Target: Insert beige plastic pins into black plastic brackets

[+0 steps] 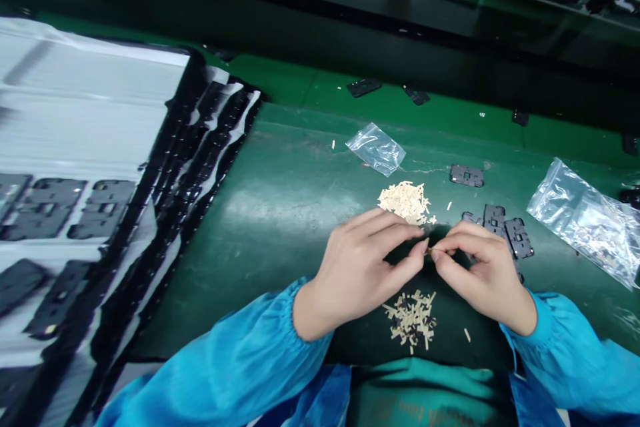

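My left hand (367,261) and my right hand (477,265) meet tip to tip over the green table. Both are closed in a pinch at a tiny yellowish-brown piece (429,251), too small to name. Just beyond the fingers is a heap of small cream-coloured strips (404,200). Nearer my body lies a looser pile of cream strips mixed with dark bits (413,319). Several flat black plastic parts (519,237) lie beside my right hand, partly hidden by it.
A stack of trays (145,227) with white liners and black parts fills the left side. A clear plastic bag (377,149) lies beyond the cream heap. Another, filled bag (590,220) is at the right. More black parts (364,87) lie toward the back under a dark shelf.
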A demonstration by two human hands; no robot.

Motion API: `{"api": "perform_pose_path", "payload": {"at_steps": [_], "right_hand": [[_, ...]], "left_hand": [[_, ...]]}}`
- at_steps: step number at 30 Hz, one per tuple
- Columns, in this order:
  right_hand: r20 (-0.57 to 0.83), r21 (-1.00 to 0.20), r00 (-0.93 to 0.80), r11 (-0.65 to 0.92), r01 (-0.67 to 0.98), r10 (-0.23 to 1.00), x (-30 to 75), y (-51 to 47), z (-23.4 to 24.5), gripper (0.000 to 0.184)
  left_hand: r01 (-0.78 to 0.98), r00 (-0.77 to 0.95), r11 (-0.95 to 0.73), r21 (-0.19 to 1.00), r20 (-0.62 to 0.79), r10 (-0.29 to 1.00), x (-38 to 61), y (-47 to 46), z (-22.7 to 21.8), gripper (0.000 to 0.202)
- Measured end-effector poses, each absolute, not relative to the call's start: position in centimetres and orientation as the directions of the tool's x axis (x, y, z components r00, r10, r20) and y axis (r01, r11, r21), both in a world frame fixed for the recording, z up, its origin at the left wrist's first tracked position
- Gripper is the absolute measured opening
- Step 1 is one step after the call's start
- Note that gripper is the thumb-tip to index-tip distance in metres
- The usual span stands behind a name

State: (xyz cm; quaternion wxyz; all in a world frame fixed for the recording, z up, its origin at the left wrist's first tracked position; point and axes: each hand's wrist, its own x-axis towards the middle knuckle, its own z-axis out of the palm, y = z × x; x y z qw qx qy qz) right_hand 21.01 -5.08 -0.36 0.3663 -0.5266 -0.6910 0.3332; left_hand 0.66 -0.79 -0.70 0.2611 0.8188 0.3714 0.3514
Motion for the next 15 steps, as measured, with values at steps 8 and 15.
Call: {"api": "perform_pose_path", "payload": {"at_steps": [8, 15], "right_hand": [[0.183, -0.821, -0.189, 0.256, 0.511, 0.965, 20.81, -5.2, -0.36, 0.01], [0.182, -0.819, -0.192, 0.257, 0.512, 0.964, 20.57, -5.18, 0.03, 0.012]], "left_hand": [[0.338, 0.606, -0.518, 0.786, 0.239, 0.759, 0.49, -0.66, -0.45, 0.017], [0.348, 0.651, -0.591, 0.728, 0.267, 0.711, 0.53, -0.58, -0.7, 0.019]]}}
